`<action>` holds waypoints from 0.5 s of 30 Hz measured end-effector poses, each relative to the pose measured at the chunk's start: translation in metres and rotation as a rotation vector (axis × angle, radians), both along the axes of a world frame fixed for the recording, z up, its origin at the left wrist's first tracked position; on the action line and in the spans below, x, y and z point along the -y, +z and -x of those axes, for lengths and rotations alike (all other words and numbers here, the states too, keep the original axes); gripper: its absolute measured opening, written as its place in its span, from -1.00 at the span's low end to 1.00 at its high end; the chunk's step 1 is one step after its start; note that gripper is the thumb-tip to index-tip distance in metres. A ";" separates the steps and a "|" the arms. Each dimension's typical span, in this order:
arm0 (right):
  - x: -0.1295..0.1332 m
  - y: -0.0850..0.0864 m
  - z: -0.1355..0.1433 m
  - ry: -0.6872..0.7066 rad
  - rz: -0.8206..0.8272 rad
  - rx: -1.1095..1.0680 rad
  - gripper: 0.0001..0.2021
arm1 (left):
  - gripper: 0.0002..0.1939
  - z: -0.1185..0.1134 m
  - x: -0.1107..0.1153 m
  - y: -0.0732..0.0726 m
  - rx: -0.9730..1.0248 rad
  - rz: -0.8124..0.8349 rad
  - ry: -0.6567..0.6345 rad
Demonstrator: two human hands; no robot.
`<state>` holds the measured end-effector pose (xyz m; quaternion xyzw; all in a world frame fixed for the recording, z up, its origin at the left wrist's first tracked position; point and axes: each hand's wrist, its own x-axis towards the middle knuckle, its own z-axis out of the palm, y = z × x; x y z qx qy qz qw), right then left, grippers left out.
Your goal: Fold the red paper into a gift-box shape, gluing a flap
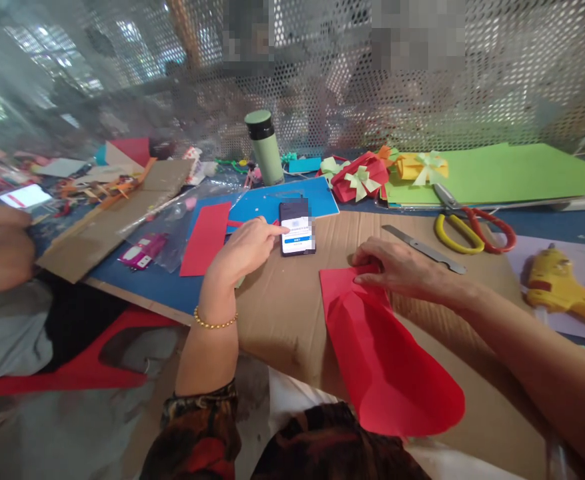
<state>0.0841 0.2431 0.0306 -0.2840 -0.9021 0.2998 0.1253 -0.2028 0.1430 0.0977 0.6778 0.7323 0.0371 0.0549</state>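
My left hand [252,243], a beaded bracelet at its wrist, reaches out with the index finger extended to the lit screen of a smartphone [298,235]; it holds nothing. The phone lies flat, partly on a blue sheet [272,198] and partly on cardboard. Curled fingers of my right hand [392,267] grip the far end of a sheet of red paper [387,360]. That paper bends into an open curve towards my lap. Beyond the right hand lies a flat metal blade [425,249]. A second red paper piece [205,239] rests left of my left hand.
Scissors [459,230] and a yellow glue gun [562,283] lie to the right. Behind are a green thermos [265,150], red and yellow paper shapes with bows [362,180] and green sheets [502,173]. Another person's arm [2,247] is at the left, near a cardboard strip [117,220].
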 end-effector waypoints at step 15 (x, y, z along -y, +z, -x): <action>0.000 0.004 0.001 0.007 0.002 -0.001 -0.87 | -0.48 0.001 0.002 -0.004 0.010 0.014 -0.089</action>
